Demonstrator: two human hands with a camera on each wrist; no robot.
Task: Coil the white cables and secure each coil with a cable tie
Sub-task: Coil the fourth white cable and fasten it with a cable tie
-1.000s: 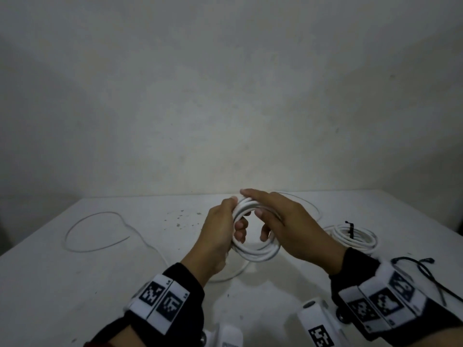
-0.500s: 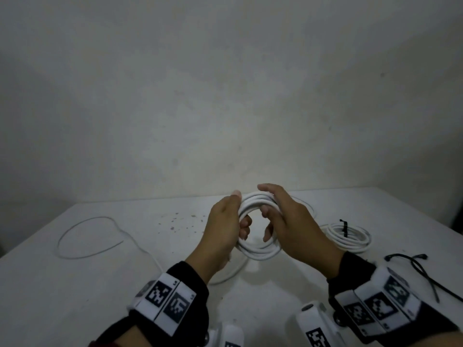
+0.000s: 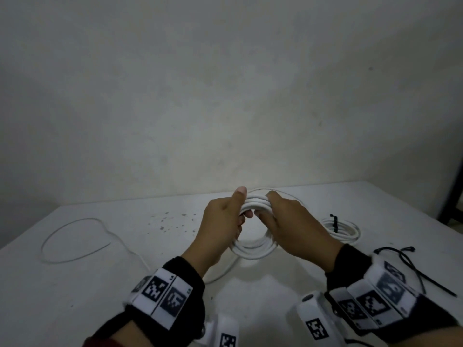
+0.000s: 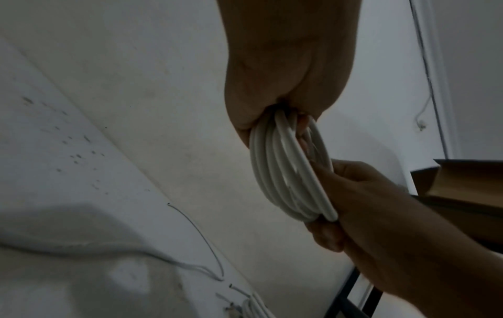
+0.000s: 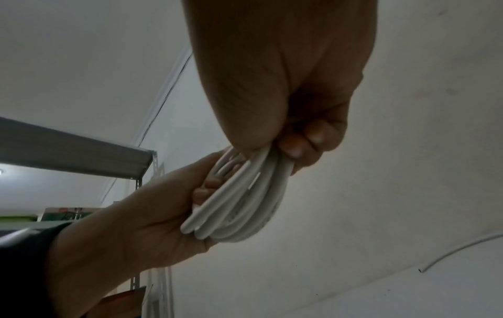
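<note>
Both hands hold a white cable coil point(image 3: 253, 249) point(image 4: 286, 178) point(image 5: 245, 202) above the white table point(image 3: 100, 296). My left hand point(image 3: 223, 226) grips its left side, thumb up over the top. My right hand point(image 3: 293, 226) grips the right side with fingers curled through the loop. A loose tail of the same cable point(image 3: 72, 239) runs from under the coil to a loop on the table's left. A second white coil point(image 3: 343, 230), bound with a black cable tie point(image 3: 334, 221), lies to the right.
Loose black cable ties point(image 3: 411, 264) lie near the table's right edge. Small dark specks point(image 3: 172, 220) mark the table centre. A plain wall stands behind the table. A dark frame point(image 3: 453, 194) shows at the far right.
My right hand has shifted from laying a turn over the top to gripping the coil's right side. The coil has risen slightly, and the loose tail on the left has shortened a little.
</note>
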